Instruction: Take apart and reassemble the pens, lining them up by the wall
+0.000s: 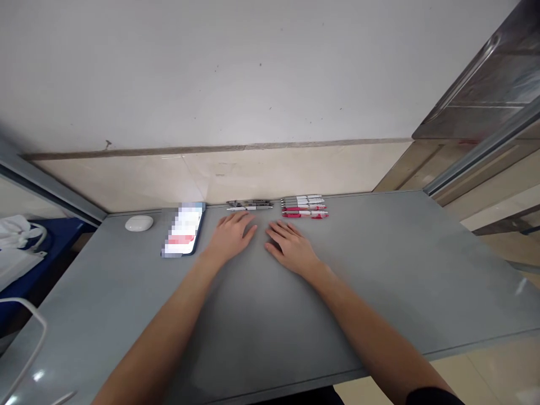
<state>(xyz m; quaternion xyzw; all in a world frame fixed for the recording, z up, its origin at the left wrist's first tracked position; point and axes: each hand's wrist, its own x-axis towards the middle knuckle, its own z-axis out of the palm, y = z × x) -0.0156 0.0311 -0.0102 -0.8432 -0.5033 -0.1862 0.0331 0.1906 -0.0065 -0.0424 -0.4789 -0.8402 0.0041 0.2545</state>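
Note:
Both my hands rest on the grey table (405, 253) with nothing held in them. My left hand (231, 235) lies palm down, fingers spread, just in front of a small row of dark and white pens (250, 205). Palm down too, my right hand (293, 247) has its fingers stretched toward a second row, where white pens (301, 200) lie behind red and white pens (304, 212). The pens lie side by side, pointing left to right, near the table's back edge. A small gap separates the two rows.
Left of my left hand lies a phone (182, 230) with its screen lit and blurred. A white computer mouse (139, 223) sits farther left. White cable (37, 315) curves at the left edge, near a blue surface holding white items (19, 242). A wall (236, 101) rises behind.

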